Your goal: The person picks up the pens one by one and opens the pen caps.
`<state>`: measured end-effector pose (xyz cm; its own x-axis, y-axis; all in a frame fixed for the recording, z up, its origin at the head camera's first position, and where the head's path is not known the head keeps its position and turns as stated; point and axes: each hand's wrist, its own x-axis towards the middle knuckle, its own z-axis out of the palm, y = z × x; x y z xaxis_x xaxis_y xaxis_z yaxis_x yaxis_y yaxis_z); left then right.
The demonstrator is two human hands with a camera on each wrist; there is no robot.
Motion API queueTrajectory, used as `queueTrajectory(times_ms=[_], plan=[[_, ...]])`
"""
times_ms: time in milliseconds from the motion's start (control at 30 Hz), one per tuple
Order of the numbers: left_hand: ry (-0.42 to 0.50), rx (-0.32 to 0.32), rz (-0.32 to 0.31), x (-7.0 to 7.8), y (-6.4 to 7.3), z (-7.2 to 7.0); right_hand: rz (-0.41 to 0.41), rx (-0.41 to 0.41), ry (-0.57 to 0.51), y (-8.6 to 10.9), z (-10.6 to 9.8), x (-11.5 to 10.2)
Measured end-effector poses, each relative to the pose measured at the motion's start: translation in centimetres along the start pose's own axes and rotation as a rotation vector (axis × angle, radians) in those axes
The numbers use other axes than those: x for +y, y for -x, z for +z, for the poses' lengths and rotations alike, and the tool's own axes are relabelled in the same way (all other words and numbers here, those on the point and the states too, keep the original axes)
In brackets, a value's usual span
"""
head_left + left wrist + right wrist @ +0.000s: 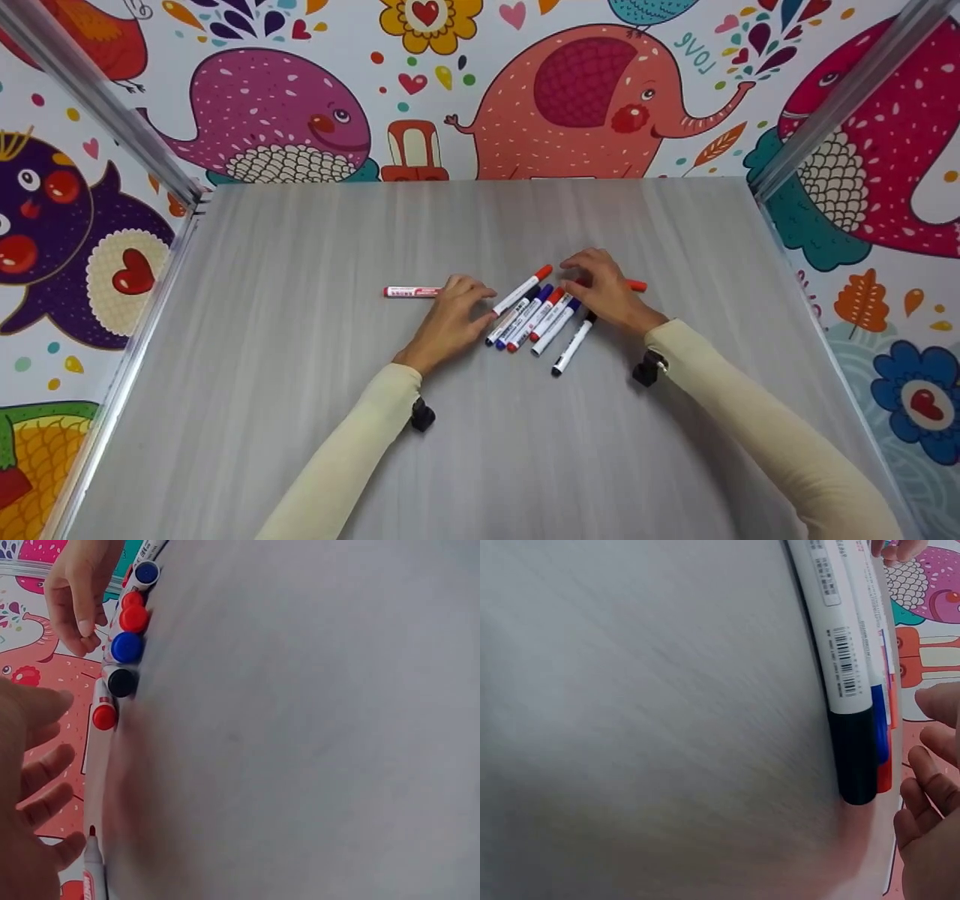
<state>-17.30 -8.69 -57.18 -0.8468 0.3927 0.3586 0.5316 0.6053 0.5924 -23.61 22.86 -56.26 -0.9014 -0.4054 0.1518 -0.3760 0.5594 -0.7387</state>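
Observation:
My left hand hovers with parted, loosely bent fingers just left of a cluster of whiteboard markers. Its fingertips come close to a red-capped marker that slants across the back of the cluster. Partly behind this hand lies a red marker; the left wrist view shows its bare tip, uncapped. My right hand arches over the cluster's right side, fingers relaxed and holding nothing visible. Nearest below it is a black-capped marker. A red end sticks out beyond the right hand, the rest hidden.
The markers lie on a grey wood-grain table. Patterned walls with a cartoon elephant stand at the back and sides. Metal posts rise at the two back corners.

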Motion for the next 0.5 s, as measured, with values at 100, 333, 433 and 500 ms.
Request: queueTrajectory(times_ms=[100,333,433,500], plan=[[-0.022,-0.008,-0.002,0.0,-0.1,0.2,0.004,0.010,0.013,-0.4,0.3,0.1],[-0.075,-0.020,0.012,0.1,-0.4,1.0,0.011,0.038,0.021,-1.1,0.6,0.5],[-0.094,-0.016,0.015,0.1,-0.5,1.3,0.008,0.036,0.027,-1.3,0.8,0.6],[-0.110,-0.017,0.016,0.2,-0.6,1.4,0.005,0.033,0.031,-1.4,1.0,0.7]])
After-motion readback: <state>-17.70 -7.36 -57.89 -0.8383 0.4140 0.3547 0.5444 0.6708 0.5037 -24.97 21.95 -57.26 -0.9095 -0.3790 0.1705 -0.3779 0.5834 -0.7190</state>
